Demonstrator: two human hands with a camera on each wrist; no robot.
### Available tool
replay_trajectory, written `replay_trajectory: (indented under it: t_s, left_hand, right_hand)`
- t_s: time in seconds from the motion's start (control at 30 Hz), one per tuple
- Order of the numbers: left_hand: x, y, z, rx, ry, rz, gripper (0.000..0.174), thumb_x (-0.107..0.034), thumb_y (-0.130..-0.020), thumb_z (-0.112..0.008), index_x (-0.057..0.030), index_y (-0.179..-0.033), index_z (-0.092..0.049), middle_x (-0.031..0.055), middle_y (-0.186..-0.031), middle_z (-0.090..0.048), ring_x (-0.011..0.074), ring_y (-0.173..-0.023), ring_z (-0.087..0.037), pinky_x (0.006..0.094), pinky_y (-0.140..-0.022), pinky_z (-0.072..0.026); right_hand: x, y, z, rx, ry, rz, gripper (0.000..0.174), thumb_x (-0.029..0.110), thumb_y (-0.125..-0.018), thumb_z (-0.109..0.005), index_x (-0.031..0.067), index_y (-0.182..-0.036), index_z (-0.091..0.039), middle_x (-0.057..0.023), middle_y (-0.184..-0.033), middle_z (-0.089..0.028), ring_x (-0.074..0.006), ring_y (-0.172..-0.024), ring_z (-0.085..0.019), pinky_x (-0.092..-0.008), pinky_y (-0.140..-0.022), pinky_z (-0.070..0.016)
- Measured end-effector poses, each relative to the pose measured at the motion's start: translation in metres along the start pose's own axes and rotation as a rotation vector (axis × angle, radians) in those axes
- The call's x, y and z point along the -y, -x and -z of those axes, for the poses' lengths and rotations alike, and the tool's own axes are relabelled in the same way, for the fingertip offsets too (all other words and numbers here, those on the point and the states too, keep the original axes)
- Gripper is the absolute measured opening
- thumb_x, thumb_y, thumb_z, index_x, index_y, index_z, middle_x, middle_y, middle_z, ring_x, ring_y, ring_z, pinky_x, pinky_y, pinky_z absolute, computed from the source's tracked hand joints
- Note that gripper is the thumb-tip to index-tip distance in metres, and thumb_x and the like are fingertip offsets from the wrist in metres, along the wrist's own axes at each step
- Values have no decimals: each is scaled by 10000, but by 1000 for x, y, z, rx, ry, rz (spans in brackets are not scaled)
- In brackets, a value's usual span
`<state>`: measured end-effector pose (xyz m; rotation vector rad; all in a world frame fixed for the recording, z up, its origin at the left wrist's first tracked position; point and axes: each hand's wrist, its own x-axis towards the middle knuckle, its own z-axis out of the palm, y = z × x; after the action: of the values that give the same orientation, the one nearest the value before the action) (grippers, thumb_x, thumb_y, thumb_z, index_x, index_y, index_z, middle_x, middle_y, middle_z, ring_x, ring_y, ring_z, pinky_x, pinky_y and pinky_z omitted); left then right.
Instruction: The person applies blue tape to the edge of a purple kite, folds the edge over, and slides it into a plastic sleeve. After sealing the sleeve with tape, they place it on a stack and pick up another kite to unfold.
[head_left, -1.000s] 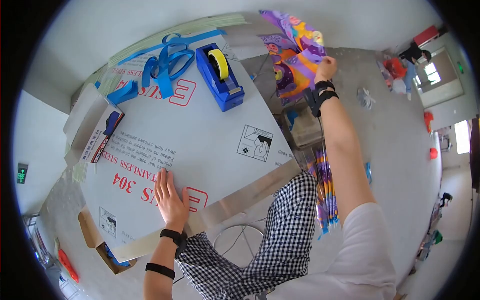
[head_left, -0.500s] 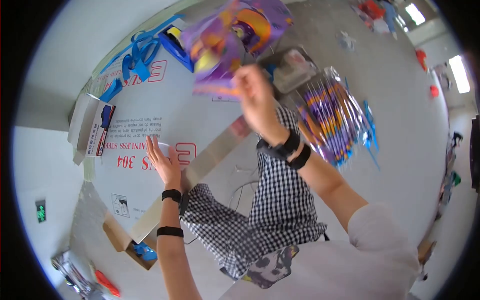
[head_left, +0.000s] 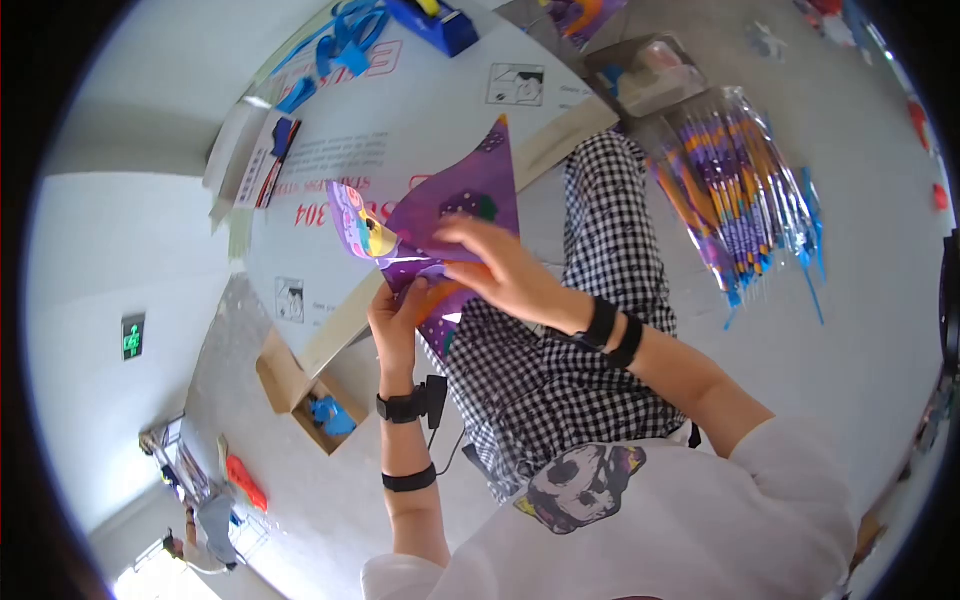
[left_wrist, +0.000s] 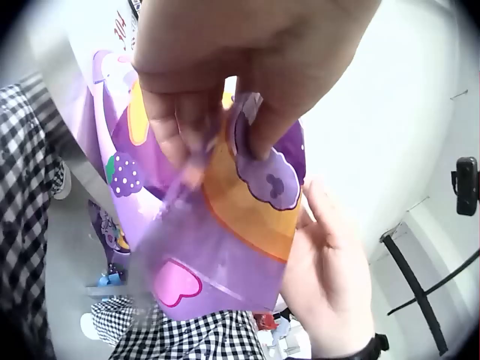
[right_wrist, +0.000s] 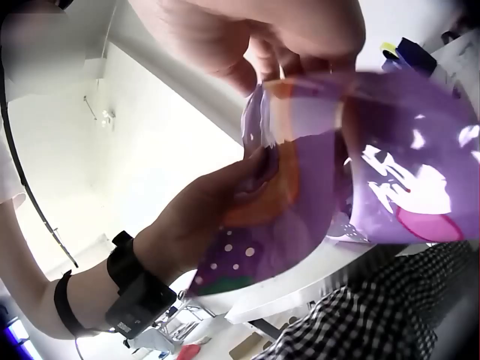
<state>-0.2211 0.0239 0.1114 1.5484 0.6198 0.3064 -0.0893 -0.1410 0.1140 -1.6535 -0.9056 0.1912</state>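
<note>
A shiny purple plastic sheet [head_left: 455,195] with printed fruit and orange bands is held over the front table edge and the lap, bent into a loose curl at its left end. My left hand [head_left: 393,325] pinches its lower edge between thumb and fingers. In the left wrist view, that left hand [left_wrist: 247,60] comes down from above onto the film. My right hand [head_left: 515,275] lies over the sheet's right part with fingers stretched out to the left. Seen from the right wrist, the right hand's fingers [right_wrist: 277,52] are at the film's upper edge.
The table [head_left: 330,235] carries a blue tape dispenser [head_left: 440,25], blue ribbon [head_left: 350,40] and a small white box [head_left: 250,165]. Printed purple strips in clear wrap [head_left: 740,190] lie at right, near a clear plastic tub [head_left: 650,80]. An open cardboard box [head_left: 315,400] stands below left.
My right hand has brought the purple sheet from the far right to in front of my body. The left hand has lifted off the tabletop and now pinches the sheet. The head view has shifted.
</note>
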Motion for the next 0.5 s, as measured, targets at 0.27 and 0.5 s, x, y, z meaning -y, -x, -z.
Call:
replay_trajectory:
  t_s: [0.27,0.5]
  left_hand:
    - [-1,48,50,-366,313,195,215,-119,-895,-631,-16,-1083,-644,34,-1000,-681,119,-898,-628,278,-836,-477]
    - [18,94,66,-290,329,297,218,-86,-928,-615,8,-1122,-640,61,-1056,-685,139,-981,-640,276,-882,-477]
  right_hand:
    - [-48,39,-6,151,-845,-1253,829,482,-960,-605,-62,-1490,-274,-286,-1537,-292,-356,-1415,-361,-473,-1110,-386]
    - [-59,39,-56,-51,-1275,-1200,136,175,-942,-677,77,-874,-611,-37,-855,-635,-158,-780,-599,-323,-761,-509]
